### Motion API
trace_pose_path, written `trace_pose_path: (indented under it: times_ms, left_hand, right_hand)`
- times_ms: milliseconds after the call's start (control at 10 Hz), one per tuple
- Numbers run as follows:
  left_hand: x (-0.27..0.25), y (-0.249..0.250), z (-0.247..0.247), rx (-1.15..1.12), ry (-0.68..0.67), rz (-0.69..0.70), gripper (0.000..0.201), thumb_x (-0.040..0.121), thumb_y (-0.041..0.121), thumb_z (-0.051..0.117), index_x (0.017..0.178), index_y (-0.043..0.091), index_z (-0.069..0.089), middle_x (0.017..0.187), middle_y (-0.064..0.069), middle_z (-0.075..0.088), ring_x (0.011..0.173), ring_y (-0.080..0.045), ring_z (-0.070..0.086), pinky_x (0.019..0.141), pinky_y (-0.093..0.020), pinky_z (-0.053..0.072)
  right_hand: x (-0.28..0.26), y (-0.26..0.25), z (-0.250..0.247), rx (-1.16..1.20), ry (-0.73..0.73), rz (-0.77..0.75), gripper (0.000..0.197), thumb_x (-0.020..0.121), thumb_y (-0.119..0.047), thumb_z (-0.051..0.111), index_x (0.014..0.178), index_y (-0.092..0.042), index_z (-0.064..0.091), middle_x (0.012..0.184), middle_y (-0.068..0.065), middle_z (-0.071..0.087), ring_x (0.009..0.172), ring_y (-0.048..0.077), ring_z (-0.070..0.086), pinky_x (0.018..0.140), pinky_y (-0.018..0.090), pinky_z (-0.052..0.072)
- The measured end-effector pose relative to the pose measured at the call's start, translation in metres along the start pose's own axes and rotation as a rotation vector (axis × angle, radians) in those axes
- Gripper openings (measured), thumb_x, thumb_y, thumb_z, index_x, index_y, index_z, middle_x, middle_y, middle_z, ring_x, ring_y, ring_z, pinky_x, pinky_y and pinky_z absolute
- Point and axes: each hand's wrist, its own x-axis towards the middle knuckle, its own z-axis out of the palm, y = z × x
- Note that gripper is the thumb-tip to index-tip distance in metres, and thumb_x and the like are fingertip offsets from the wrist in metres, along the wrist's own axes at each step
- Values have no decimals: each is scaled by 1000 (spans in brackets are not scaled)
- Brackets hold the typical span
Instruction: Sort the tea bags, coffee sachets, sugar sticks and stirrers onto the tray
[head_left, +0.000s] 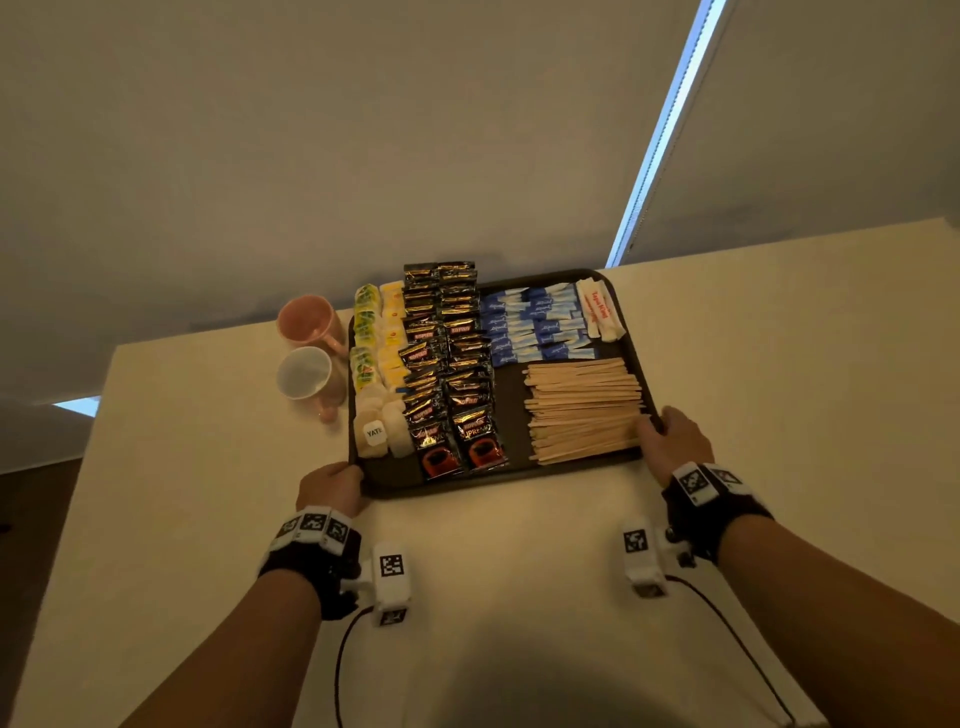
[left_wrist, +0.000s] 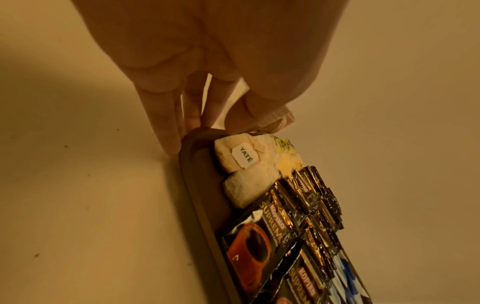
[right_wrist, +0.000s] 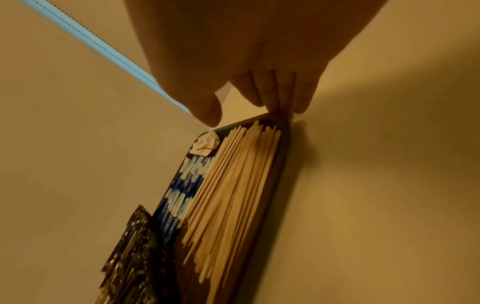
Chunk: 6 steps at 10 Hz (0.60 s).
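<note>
A dark tray (head_left: 514, 400) lies on the pale table, holding tea bags (head_left: 374, 364) at the left, black coffee sachets (head_left: 447, 364) in two rows, blue and white sugar sticks (head_left: 535, 327) at the far right and wooden stirrers (head_left: 582, 410) at the near right. My left hand (head_left: 332, 486) grips the tray's near left corner, thumb on the rim (left_wrist: 192, 185) beside a tea bag (left_wrist: 233, 158). My right hand (head_left: 675, 441) grips the right rim (right_wrist: 275, 185), with the fingers at the edge and the thumb over the stirrers (right_wrist: 233, 185).
Two mugs, one pink (head_left: 306, 319) and one pale inside (head_left: 306, 374), lie on their sides against the tray's left edge. The table's left edge (head_left: 98, 415) drops to the floor. A wall stands just behind the tray.
</note>
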Motion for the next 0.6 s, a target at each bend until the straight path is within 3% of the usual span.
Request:
trace_pose_path:
  times_ms: [100, 200, 300, 500, 600]
  left_hand:
    - [0, 2, 0, -10, -5, -12, 13, 58, 20, 63, 61, 23, 76, 91, -11, 75, 93, -35, 70, 92, -48, 56]
    - [-20, 9, 0, 37, -35, 0, 12, 76, 14, 64, 71, 17, 73, 93, -8, 75, 88, -27, 69, 90, -41, 56]
    - [-17, 5, -1, 37, -40, 9, 11, 75, 13, 65, 79, 17, 75, 97, -11, 74, 94, -31, 68, 93, -44, 55]
    - [-23, 5, -1, -6, -79, 44, 18, 82, 7, 64, 98, 10, 72, 106, -15, 70, 103, -36, 65, 97, -52, 52]
    - [-36, -9, -5, 37, -35, 43, 14, 88, 15, 64, 102, 14, 63, 106, -13, 67, 98, -35, 65, 94, -51, 55]
  right_hand:
    - [-2, -1, 3, 23, -3, -46, 35, 98, -39, 44, 109, -11, 62, 112, 14, 65, 100, 32, 59, 85, 35, 44]
    - [-4, 1, 2, 0, 4, -67, 33, 99, -36, 43, 105, -11, 63, 108, 14, 66, 92, 29, 58, 82, 33, 44]
    - [-4, 2, -1, -20, -5, -69, 33, 99, -37, 43, 105, -12, 63, 109, 13, 66, 86, 25, 54, 78, 31, 41]
    - [-10, 1, -6, -32, -40, -75, 36, 99, -38, 45, 120, -12, 58, 121, 14, 63, 106, 32, 59, 84, 31, 40]
    - [-19, 20, -7, -59, -40, -48, 48, 97, -40, 52, 136, -12, 49, 134, 13, 57, 120, 32, 55, 96, 35, 41]
